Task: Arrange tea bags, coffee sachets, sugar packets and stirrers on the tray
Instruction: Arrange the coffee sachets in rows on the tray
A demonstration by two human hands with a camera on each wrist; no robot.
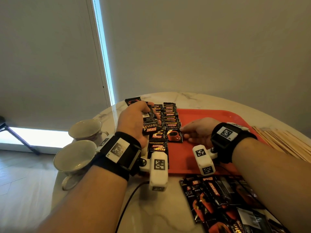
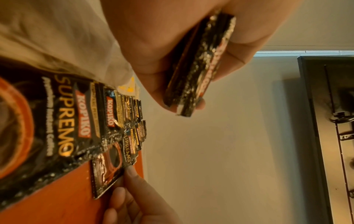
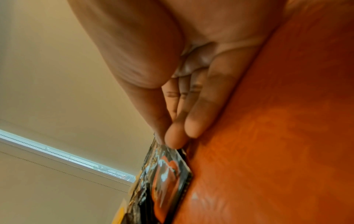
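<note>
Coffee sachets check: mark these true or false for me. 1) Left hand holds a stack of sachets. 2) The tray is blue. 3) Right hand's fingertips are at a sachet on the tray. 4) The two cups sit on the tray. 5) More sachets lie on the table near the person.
1) True: the left hand grips a stack of sachets.
2) False: the tray is red.
3) True: the right hand touches the front sachet.
4) False: both cups stand on the table, left of the tray.
5) True: loose sachets lie there.
</note>
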